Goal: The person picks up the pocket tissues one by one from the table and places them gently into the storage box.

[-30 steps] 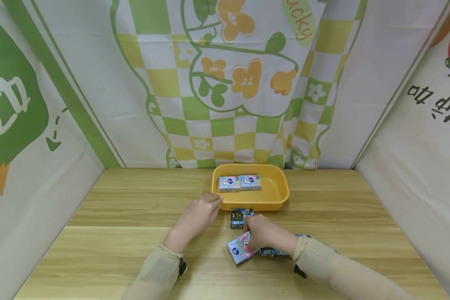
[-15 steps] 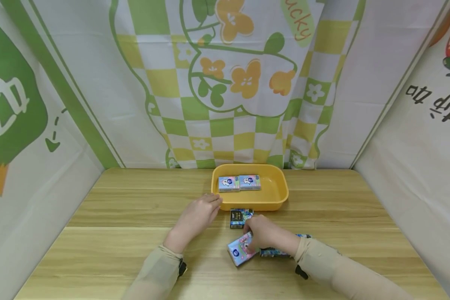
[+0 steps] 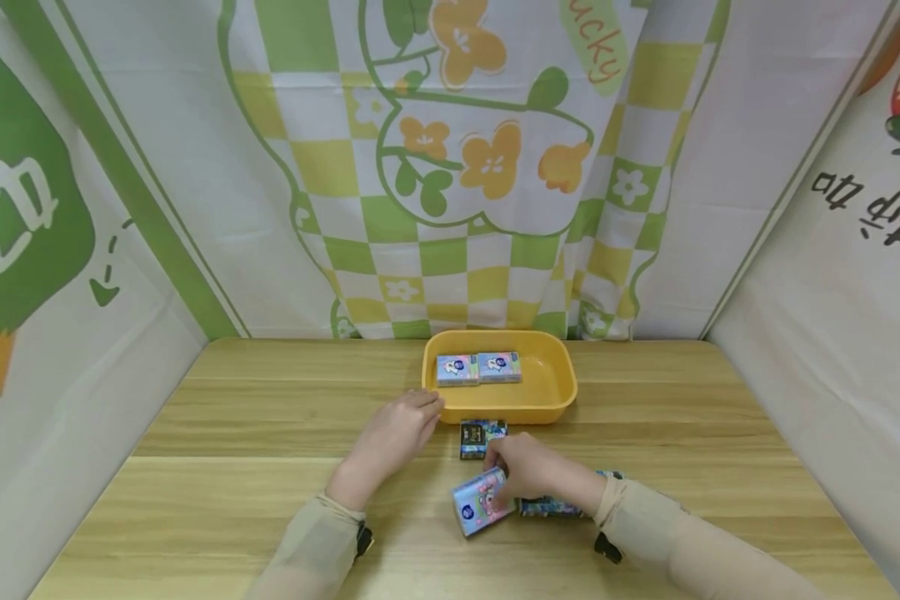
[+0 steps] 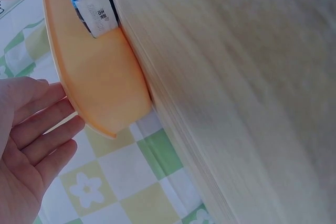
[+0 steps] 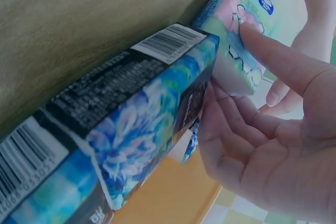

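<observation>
My right hand (image 3: pixel 536 472) pinches a light blue and pink tissue pack (image 3: pixel 471 505), tilted above the table's front middle. In the right wrist view, the thumb lies on the printed face of that pack (image 5: pixel 236 30), fingers at its other side. Straight fingers of my left hand (image 3: pixel 393 429) touch the front left corner of a yellow tray (image 3: pixel 517 413); the left wrist view shows them at the rim. Two more light blue tissue packs (image 3: pixel 499 367) lie side by side inside the tray. Just in front of it is a dark blue floral tissue pack (image 3: pixel 474 439), partly behind my right hand.
More dark floral tissue packs (image 3: pixel 551 507) lie under my right wrist, partly hidden; the right wrist view shows two floral packs (image 5: pixel 136 124) end to end. Behind the tray hangs a checked curtain (image 3: pixel 450 258). The wooden table (image 3: pixel 217 500) runs between white side walls.
The tissue pack in my right hand has tipped up a little, showing more of its printed face. The left hand stays at the tray corner.
</observation>
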`<state>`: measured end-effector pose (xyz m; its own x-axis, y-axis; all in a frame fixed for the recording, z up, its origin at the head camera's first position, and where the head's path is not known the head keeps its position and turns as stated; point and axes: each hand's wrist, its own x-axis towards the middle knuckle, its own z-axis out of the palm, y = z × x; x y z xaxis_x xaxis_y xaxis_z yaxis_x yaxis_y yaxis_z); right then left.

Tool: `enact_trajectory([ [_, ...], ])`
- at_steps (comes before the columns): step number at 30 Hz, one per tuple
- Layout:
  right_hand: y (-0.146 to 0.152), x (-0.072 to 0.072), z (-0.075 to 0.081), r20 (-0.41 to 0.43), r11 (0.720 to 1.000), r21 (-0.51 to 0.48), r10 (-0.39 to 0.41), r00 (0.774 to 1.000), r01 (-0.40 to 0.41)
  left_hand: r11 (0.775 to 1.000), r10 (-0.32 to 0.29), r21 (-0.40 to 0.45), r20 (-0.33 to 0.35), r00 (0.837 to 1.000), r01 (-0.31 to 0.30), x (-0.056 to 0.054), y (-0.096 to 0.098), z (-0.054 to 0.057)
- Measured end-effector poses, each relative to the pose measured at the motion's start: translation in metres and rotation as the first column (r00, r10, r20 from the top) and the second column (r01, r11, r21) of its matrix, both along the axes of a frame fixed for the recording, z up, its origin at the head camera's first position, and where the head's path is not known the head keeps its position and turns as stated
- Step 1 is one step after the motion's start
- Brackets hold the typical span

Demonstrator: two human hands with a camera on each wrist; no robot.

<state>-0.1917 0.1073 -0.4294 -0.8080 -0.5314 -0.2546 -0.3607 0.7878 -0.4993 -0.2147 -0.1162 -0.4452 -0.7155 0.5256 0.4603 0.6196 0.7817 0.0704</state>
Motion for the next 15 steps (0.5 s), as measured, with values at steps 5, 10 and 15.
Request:
enact_trajectory([
  [5,0.0045,-0.0025,-0.0019,0.001,0.999,-0.038,0.024,1.000,-0.024,1.000,0.000,-0.008,-0.013,1.000,0.000,0.0009,-0.0002,-0.0002],
  [10,0.0085,-0.0046,-0.0014,0.018,0.998,-0.056,0.041,0.999,-0.040,1.000,-0.001,-0.008,-0.009,1.000,0.001,0.0006,-0.0006,-0.0011],
  [15,0.0096,-0.0081,0.0005,0.008,0.994,-0.091,0.061,0.998,-0.060,1.000,-0.008,0.008,-0.006,1.000,0.008,-0.0001,-0.0007,-0.0014],
])
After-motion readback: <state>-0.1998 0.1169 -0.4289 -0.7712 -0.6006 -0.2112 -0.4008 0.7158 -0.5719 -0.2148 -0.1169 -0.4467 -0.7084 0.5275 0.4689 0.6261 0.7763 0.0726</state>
